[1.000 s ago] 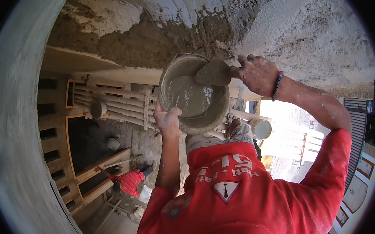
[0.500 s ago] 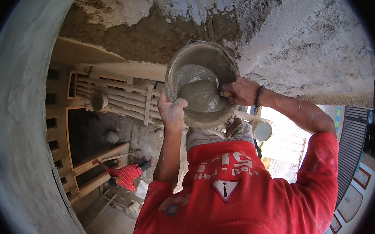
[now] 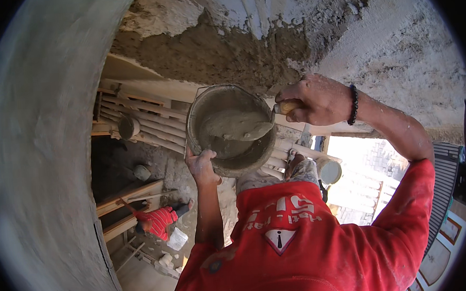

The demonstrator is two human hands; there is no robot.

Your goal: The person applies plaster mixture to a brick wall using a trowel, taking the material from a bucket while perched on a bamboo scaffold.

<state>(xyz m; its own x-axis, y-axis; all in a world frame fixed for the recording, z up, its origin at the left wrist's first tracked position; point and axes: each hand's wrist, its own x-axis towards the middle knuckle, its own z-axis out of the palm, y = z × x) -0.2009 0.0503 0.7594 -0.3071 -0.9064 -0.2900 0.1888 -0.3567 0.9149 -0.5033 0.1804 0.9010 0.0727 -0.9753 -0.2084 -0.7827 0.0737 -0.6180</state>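
Observation:
My left hand (image 3: 203,166) grips the near left side of a grey bucket (image 3: 243,96), its thumb over the rim. Wet grey mortar (image 3: 218,127) covers the bucket's bottom. In my right hand (image 3: 323,98) is a trowel (image 3: 290,107), held by its wooden handle at the bucket's right rim. Its blade reaches into the bucket, carrying mortar. Just beyond the bucket is a wall (image 3: 227,55) with rough, damp brown plaster and paler patches.
Bamboo poles (image 3: 160,129) form a platform below, under my feet. A second bucket (image 3: 128,127) stands on them at left, another pail (image 3: 329,172) at right. A co-worker in a red striped shirt (image 3: 157,222) is far below. A smooth grey wall (image 3: 41,157) rises close on my left.
The bucket has come lower, nearer my body and slightly left. My right hand has risen out of the bucket to its rim, and the trowel now shows with mortar on its blade.

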